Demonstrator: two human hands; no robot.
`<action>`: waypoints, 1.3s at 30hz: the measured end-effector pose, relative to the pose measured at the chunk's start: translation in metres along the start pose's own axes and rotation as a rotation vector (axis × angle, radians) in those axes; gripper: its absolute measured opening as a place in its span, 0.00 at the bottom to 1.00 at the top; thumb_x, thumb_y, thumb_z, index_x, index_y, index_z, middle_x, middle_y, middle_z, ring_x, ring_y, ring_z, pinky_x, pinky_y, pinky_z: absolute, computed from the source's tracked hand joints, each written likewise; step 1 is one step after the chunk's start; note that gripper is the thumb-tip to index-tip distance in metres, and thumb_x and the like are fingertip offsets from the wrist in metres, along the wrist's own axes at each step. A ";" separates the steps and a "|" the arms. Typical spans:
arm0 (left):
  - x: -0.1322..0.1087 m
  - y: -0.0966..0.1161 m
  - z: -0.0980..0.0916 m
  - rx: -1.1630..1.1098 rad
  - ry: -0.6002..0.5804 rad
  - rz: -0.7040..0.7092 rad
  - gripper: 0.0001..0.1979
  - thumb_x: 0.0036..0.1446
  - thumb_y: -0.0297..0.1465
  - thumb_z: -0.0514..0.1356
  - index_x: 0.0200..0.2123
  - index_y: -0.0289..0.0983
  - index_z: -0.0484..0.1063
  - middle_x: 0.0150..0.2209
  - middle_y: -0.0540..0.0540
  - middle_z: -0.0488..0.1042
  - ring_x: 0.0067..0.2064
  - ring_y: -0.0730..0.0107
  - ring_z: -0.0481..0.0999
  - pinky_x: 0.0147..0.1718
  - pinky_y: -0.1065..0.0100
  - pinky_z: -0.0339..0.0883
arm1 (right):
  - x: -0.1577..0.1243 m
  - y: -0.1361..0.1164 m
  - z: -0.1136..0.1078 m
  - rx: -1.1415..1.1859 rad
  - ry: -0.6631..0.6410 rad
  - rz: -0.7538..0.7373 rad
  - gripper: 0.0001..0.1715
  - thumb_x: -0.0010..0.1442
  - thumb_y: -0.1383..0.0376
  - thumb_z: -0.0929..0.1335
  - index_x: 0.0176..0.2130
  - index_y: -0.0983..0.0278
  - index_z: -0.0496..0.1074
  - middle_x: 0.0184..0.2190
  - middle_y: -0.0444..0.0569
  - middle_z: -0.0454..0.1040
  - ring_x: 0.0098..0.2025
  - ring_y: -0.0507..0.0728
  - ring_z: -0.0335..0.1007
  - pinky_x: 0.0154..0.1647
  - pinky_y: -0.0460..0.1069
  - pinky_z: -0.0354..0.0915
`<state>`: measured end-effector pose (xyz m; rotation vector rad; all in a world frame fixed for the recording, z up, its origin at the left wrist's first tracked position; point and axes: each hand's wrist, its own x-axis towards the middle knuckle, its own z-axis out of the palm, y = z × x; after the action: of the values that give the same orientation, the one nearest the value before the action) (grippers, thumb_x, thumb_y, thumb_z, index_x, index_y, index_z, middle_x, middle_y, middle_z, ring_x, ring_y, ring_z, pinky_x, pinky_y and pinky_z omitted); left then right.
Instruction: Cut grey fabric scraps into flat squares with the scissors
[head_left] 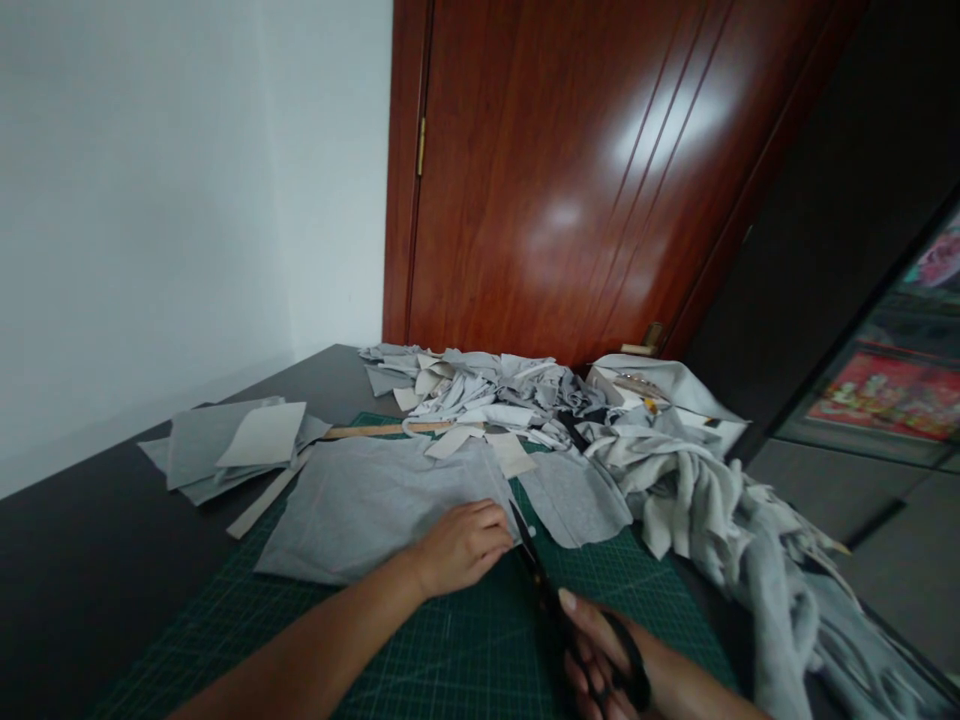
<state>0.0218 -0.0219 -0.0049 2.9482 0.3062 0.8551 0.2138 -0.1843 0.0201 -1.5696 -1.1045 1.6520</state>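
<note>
A large piece of grey fabric (375, 500) lies across the green cutting mat (465, 640). My left hand (466, 545) is closed at the fabric's right edge, its fingers pinching the cloth there. In my right hand (600, 650) is a pair of black scissors (534, 565), with fingers through the handle loops. The blades point up and away, right beside the fabric's edge and close to my left fingertips. Just right of the blades, a smaller grey fabric piece (577, 497) lies flat. Pale cut scraps (510, 455) rest over the far edge of the large piece.
Grey fabric scraps (495, 390) are heaped at the back. More cloth (697, 490) is piled along the right, near a white box (720, 428). A wooden ruler (382, 430) lies behind the fabric. Stacked pieces with a pale card (262, 435) sit left on the dark table (97, 530).
</note>
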 end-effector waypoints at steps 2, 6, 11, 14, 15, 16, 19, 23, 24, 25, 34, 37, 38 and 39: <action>0.000 0.000 0.000 -0.003 -0.004 0.001 0.08 0.64 0.26 0.53 0.34 0.38 0.72 0.35 0.47 0.72 0.37 0.67 0.70 0.36 0.68 0.64 | 0.001 0.001 0.001 0.011 0.012 -0.004 0.40 0.49 0.31 0.62 0.26 0.65 0.63 0.18 0.40 0.63 0.16 0.45 0.59 0.14 0.41 0.45; 0.000 0.000 0.000 -0.012 -0.001 0.003 0.09 0.64 0.26 0.52 0.34 0.38 0.71 0.34 0.47 0.72 0.37 0.67 0.70 0.35 0.68 0.63 | 0.004 0.006 0.001 0.034 -0.006 -0.035 0.40 0.49 0.31 0.62 0.25 0.65 0.63 0.16 0.38 0.60 0.14 0.44 0.55 0.13 0.41 0.43; 0.000 0.001 -0.001 -0.020 -0.007 0.003 0.09 0.64 0.27 0.53 0.33 0.37 0.71 0.33 0.47 0.71 0.37 0.67 0.70 0.36 0.68 0.63 | 0.008 0.013 0.000 0.088 -0.020 -0.038 0.40 0.49 0.31 0.64 0.30 0.66 0.66 0.18 0.39 0.63 0.15 0.45 0.57 0.16 0.41 0.47; 0.000 0.001 -0.001 -0.030 -0.010 0.002 0.09 0.64 0.27 0.52 0.33 0.37 0.71 0.33 0.47 0.71 0.37 0.67 0.70 0.36 0.68 0.63 | 0.008 0.015 0.002 0.127 0.001 -0.036 0.39 0.48 0.32 0.66 0.32 0.65 0.66 0.19 0.38 0.63 0.17 0.45 0.58 0.18 0.41 0.49; 0.000 0.000 -0.001 -0.034 -0.010 0.004 0.09 0.64 0.27 0.52 0.33 0.37 0.71 0.33 0.47 0.71 0.37 0.67 0.70 0.36 0.68 0.63 | 0.008 0.015 0.002 0.127 0.006 -0.037 0.39 0.48 0.32 0.66 0.33 0.65 0.65 0.19 0.38 0.63 0.17 0.45 0.58 0.17 0.41 0.49; 0.000 0.000 0.000 -0.038 -0.008 0.006 0.09 0.64 0.27 0.52 0.33 0.37 0.71 0.33 0.47 0.71 0.37 0.67 0.70 0.36 0.68 0.63 | 0.008 0.016 0.003 0.123 0.010 -0.038 0.39 0.47 0.33 0.66 0.33 0.65 0.65 0.19 0.38 0.63 0.17 0.45 0.59 0.17 0.41 0.49; -0.001 0.000 0.001 -0.050 -0.008 -0.006 0.09 0.64 0.26 0.52 0.33 0.38 0.71 0.32 0.47 0.71 0.36 0.67 0.70 0.36 0.68 0.63 | 0.009 0.017 0.003 0.112 0.006 -0.056 0.38 0.48 0.33 0.66 0.33 0.65 0.66 0.19 0.38 0.63 0.17 0.45 0.59 0.17 0.41 0.48; 0.000 0.001 0.002 -0.049 -0.016 -0.034 0.08 0.63 0.26 0.53 0.34 0.38 0.71 0.33 0.47 0.72 0.37 0.67 0.70 0.37 0.68 0.64 | 0.010 0.019 0.002 0.093 -0.010 -0.083 0.37 0.50 0.33 0.65 0.29 0.65 0.64 0.17 0.37 0.61 0.15 0.44 0.55 0.15 0.40 0.46; 0.000 0.001 0.002 -0.047 -0.025 -0.042 0.08 0.63 0.26 0.53 0.35 0.38 0.71 0.34 0.47 0.72 0.37 0.67 0.71 0.37 0.68 0.64 | 0.009 0.019 0.002 0.084 -0.012 -0.084 0.37 0.51 0.33 0.64 0.28 0.65 0.64 0.17 0.37 0.61 0.14 0.44 0.53 0.15 0.41 0.45; 0.000 0.001 0.002 -0.044 -0.037 -0.052 0.07 0.63 0.26 0.53 0.35 0.38 0.71 0.34 0.48 0.72 0.37 0.67 0.71 0.37 0.68 0.64 | 0.009 0.019 0.001 0.077 -0.014 -0.086 0.37 0.51 0.33 0.64 0.28 0.65 0.64 0.16 0.37 0.60 0.14 0.43 0.52 0.15 0.41 0.45; -0.003 0.001 0.004 0.061 -0.113 -0.099 0.02 0.61 0.29 0.58 0.38 0.39 0.71 0.37 0.48 0.73 0.39 0.66 0.72 0.37 0.68 0.65 | 0.005 0.020 -0.003 0.111 -0.016 -0.097 0.33 0.52 0.37 0.67 0.30 0.63 0.62 0.17 0.35 0.59 0.14 0.44 0.53 0.15 0.41 0.45; -0.002 0.002 0.003 0.085 -0.135 -0.089 0.02 0.60 0.30 0.60 0.37 0.39 0.71 0.37 0.48 0.72 0.39 0.65 0.72 0.37 0.67 0.65 | 0.003 0.017 -0.002 0.116 -0.021 -0.115 0.32 0.52 0.37 0.67 0.29 0.63 0.61 0.18 0.35 0.59 0.15 0.43 0.53 0.15 0.41 0.45; -0.002 0.003 0.003 0.092 -0.140 -0.087 0.03 0.60 0.31 0.60 0.38 0.39 0.71 0.37 0.48 0.72 0.40 0.65 0.72 0.37 0.67 0.65 | 0.002 0.016 -0.002 0.115 -0.021 -0.117 0.33 0.52 0.37 0.67 0.29 0.63 0.61 0.18 0.35 0.60 0.15 0.43 0.53 0.15 0.41 0.45; -0.002 0.004 0.004 0.102 -0.142 -0.086 0.03 0.60 0.31 0.60 0.38 0.39 0.71 0.37 0.47 0.72 0.40 0.64 0.72 0.37 0.66 0.65 | 0.001 0.016 -0.002 0.114 -0.019 -0.116 0.33 0.51 0.37 0.68 0.29 0.63 0.61 0.18 0.35 0.60 0.15 0.43 0.54 0.15 0.41 0.45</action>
<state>0.0228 -0.0259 -0.0085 3.0431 0.4778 0.6340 0.2173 -0.1902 0.0060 -1.3948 -1.0710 1.6258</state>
